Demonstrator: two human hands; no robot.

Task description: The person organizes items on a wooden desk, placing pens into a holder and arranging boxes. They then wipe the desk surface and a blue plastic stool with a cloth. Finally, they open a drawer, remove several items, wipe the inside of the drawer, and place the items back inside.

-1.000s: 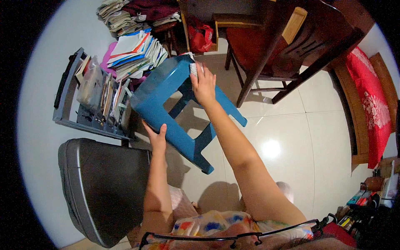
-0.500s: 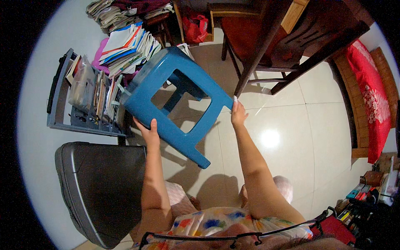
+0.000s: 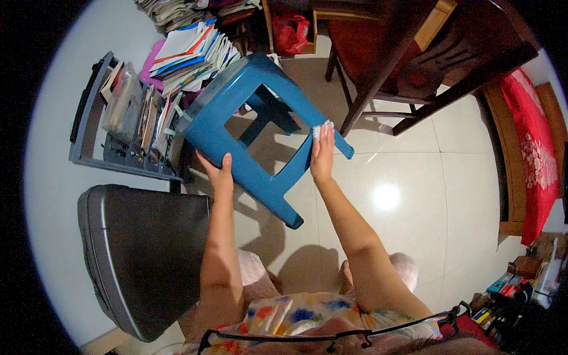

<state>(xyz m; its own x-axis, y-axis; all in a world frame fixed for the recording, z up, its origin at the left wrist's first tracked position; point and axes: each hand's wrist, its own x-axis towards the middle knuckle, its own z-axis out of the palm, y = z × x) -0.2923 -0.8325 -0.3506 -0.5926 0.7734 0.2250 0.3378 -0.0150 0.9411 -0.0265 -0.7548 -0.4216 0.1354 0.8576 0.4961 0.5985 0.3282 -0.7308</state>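
A blue plastic stool [image 3: 208, 120] is held tipped on its side in front of me, with its seat toward the upper left and its legs toward the lower right. My left hand [image 3: 219, 174] grips its lower left edge, thumb on the near face and the other fingers partly hidden behind. With my right hand [image 3: 322, 158] I press a small white cloth [image 3: 323, 129] against the strip between the big side opening and the right leg. The fingers lie together over the cloth, so most of it is covered.
To the left stand a grey open case [image 3: 127, 164] of papers and a black suitcase [image 3: 148, 254]. Stacked papers [image 3: 183, 56] rise behind the stool. A dark wooden chair [image 3: 361, 59] is at the far right, near a red cushion [image 3: 529, 160]. Pale floor tiles [image 3: 408, 236] lie below.
My right hand has slid with the cloth from the right leg's end inward along the stool's side, uncovering the foot. The left hand keeps its hold while the view shifts slightly.
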